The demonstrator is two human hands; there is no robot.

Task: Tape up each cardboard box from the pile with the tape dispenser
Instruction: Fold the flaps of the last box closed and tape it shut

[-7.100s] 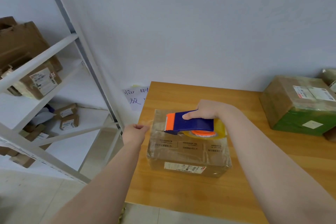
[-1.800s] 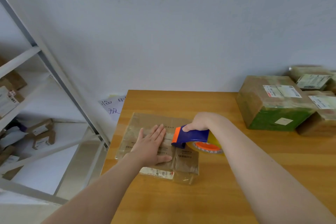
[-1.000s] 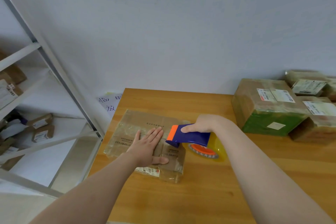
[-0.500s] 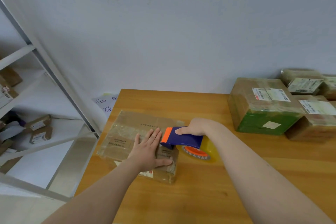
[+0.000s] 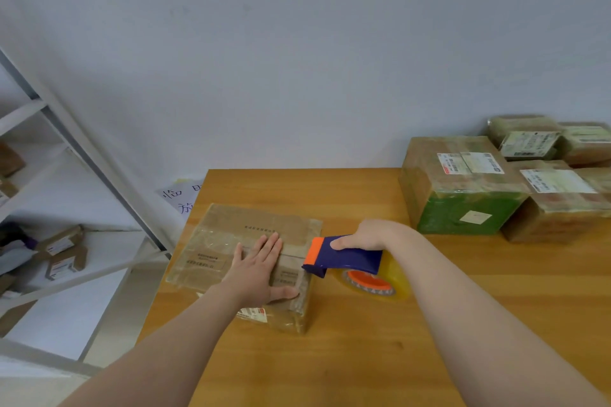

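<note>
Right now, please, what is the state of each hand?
Left hand: open, pressing flat on the cardboard box.
Right hand: closed around the tape dispenser.

Single head-worn wide-angle view, set close above the near edge of the wooden table [image 5: 363,357], looking forward and down, facing the grey wall [image 5: 297,59], shelving rack [image 5: 99,155] at frame left, stacked boxes [image 5: 463,182] at far right.
</note>
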